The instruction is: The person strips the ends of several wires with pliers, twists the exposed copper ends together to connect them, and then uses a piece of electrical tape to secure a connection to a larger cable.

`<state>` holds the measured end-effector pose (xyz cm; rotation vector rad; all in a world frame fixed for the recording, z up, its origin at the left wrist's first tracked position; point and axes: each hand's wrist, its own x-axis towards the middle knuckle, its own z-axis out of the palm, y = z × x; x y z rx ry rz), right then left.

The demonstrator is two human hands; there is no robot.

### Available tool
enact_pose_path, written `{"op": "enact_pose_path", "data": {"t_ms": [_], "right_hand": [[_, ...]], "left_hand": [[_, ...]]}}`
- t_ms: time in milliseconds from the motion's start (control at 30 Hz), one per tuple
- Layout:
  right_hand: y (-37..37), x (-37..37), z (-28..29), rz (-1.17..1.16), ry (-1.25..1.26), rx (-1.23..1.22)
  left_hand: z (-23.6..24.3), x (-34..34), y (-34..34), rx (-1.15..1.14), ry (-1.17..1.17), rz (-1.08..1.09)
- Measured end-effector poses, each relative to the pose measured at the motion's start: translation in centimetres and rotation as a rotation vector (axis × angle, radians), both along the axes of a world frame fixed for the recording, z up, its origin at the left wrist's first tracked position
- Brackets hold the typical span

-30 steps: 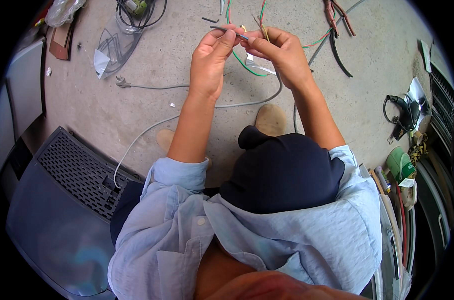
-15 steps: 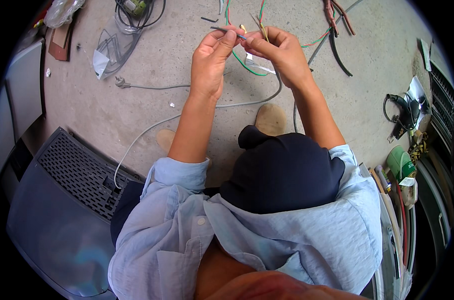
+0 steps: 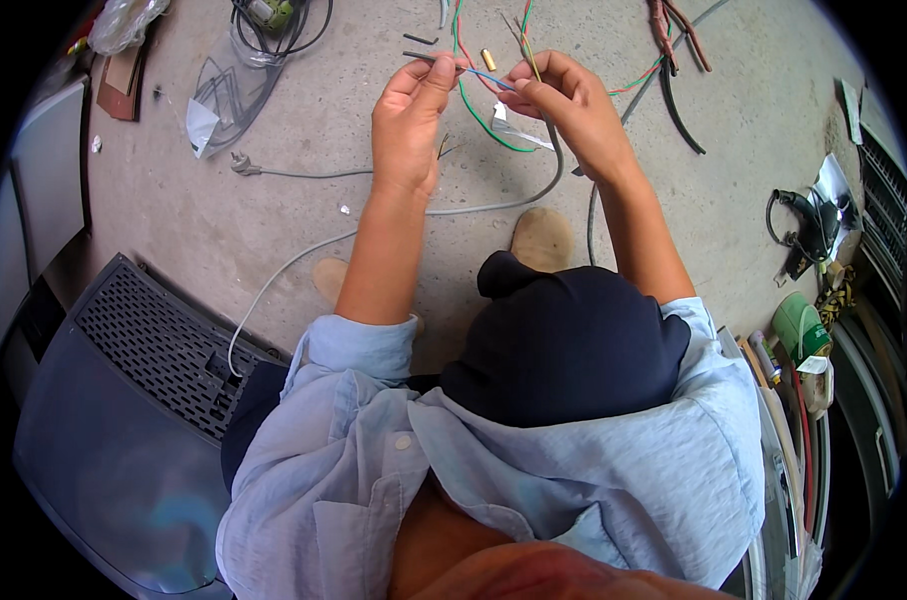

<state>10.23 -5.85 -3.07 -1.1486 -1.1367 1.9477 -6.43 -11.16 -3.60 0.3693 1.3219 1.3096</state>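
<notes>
My left hand (image 3: 412, 120) pinches a thin black sleeve (image 3: 414, 54) between thumb and fingertips. A blue wire (image 3: 486, 77) stretches from those fingers to my right hand (image 3: 574, 105). The right hand's fingers are closed on the stripped end of a grey cable (image 3: 557, 165). Yellowish wires (image 3: 529, 55) with thin ends stick up past the right fingers. Whether the blue wire's tip sits inside the black sleeve is hidden by my left fingertips. The grey cable bends down from the right hand and runs left across the floor.
A brass-coloured cylinder (image 3: 489, 60), green wire (image 3: 474, 115) and a short black piece (image 3: 420, 39) lie beyond my hands. A grey plug (image 3: 244, 164) lies left. Thick black and brown cables (image 3: 679, 105) lie right. A dark perforated panel (image 3: 154, 340) stands beside me.
My hands have drawn slightly apart, the left one moving left with the black sleeve. More blue wire shows between them, and the brass-coloured cylinder is more exposed.
</notes>
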Motion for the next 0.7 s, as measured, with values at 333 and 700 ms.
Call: {"op": "enact_pose_path", "data": {"t_ms": [333, 700], "right_hand": [[-0.08, -0.35, -0.46, 0.015, -0.009, -0.018], [-0.14, -0.53, -0.36, -0.035, -0.044, -0.008]], "left_hand": [[0.21, 0.41, 0.00, -0.015, -0.037, 0.009], [0.34, 0.22, -0.03, -0.028, -0.040, -0.021]]}}
